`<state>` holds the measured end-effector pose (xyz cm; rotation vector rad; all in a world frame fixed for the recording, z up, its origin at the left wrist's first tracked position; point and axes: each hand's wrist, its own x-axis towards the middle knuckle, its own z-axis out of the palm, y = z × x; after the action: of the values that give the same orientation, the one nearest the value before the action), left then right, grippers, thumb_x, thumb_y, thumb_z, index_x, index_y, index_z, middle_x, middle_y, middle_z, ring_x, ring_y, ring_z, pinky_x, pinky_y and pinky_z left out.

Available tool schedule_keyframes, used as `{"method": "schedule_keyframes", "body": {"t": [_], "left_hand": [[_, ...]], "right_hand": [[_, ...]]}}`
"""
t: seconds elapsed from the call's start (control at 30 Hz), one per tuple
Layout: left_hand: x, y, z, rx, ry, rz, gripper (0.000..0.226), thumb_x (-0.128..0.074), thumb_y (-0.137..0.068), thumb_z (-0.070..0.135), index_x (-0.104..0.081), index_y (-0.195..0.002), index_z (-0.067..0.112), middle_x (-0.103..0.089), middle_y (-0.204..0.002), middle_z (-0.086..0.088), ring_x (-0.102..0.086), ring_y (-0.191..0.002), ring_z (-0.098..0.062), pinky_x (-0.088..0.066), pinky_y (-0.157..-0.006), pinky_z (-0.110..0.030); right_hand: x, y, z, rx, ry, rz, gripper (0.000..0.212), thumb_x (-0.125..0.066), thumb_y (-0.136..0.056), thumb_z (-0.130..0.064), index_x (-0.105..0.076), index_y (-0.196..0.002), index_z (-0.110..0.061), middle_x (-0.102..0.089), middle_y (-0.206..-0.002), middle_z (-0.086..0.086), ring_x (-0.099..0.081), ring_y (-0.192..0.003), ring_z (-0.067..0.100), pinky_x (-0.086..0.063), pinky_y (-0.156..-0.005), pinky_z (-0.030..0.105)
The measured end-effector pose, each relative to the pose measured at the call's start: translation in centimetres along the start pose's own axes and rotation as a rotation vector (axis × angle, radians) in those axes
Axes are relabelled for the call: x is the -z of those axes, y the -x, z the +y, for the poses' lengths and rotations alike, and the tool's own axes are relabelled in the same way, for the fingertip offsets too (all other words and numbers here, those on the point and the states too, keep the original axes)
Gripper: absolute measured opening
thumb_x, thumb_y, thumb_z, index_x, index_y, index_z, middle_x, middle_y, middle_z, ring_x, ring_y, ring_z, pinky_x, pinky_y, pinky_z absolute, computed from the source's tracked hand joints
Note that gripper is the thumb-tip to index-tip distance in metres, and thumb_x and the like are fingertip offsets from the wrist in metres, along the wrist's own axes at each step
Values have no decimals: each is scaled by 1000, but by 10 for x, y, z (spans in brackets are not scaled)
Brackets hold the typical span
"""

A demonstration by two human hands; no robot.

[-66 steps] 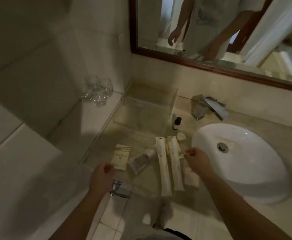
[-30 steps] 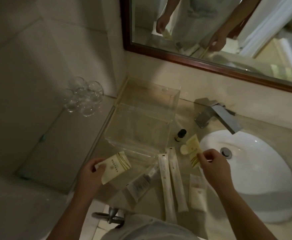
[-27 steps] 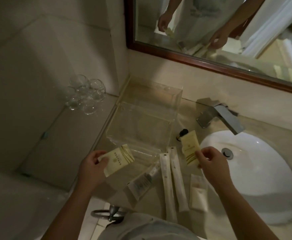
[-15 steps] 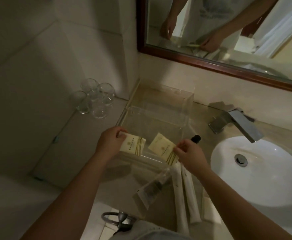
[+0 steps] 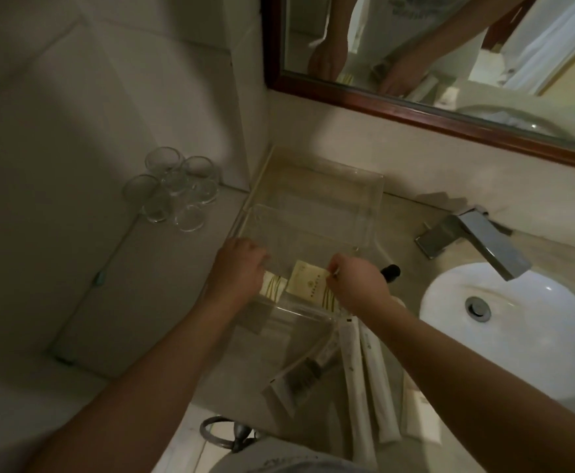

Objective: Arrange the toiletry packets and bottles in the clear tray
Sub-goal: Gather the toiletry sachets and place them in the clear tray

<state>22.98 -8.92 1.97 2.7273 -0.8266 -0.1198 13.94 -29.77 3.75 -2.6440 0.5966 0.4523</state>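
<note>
While the counter stays dim beside the sink, the clear tray sits against the wall. Both hands lower flat packets inside it: left hand pinching one, right hand another (light, limp, best held by an edge). A bottle waits outside.

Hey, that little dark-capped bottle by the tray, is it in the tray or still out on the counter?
Out. The dark-capped bottle stands on the counter just outside the clear tray, beside the right hand.
</note>
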Motion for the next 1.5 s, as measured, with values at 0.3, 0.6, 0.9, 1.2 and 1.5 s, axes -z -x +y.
{"method": "schedule_keyframes", "body": {"t": [0.3,0.6,0.9,1.2,1.5], "left_hand": [[7,32,19,-122,-32,-303,37,-42,-91,41,-65,-110,20,-61,-115,-3,-53,-106,-23,-46,-89,-40],[-6,33,24,-14,-40,-551,63,-23,-97,50,-15,-151,17,-2,-162,-5,2,-148,-22,-8,-120,-44],[-11,36,23,-39,-55,-495,62,-24,-96,51,-21,-149,18,-9,-161,-6,-6,-147,-25,-13,-117,-45],[-13,38,22,-61,-66,-500,63,-24,-96,52,-17,-150,20,-6,-161,-5,-4,-147,-25,-13,-117,-46],[-13,59,44,-19,79,-194,50,-47,-91,34,-42,-137,18,-45,-142,-9,-35,-132,-25,-34,-108,-42]], "right_hand": [[-9,-5,-7,221,139,111,31,-62,-88,-30,-55,-117,-22,-55,-115,3,-55,-99,23,-51,-82,37],[-33,-12,-4,266,150,45,33,-59,-88,-32,-52,-119,-25,-54,-116,5,-53,-100,26,-41,-75,32],[-35,-10,-13,277,114,7,35,-60,-87,-26,-52,-120,-26,-51,-118,5,-51,-106,25,-48,-83,37],[-38,-8,-13,256,69,24,35,-63,-87,-27,-52,-120,-27,-51,-119,4,-51,-107,24,-46,-85,35],[-7,46,31,205,-233,224,18,-57,-88,-36,-55,-106,-35,-56,-102,-13,-58,-84,5,-52,-71,26]]}}
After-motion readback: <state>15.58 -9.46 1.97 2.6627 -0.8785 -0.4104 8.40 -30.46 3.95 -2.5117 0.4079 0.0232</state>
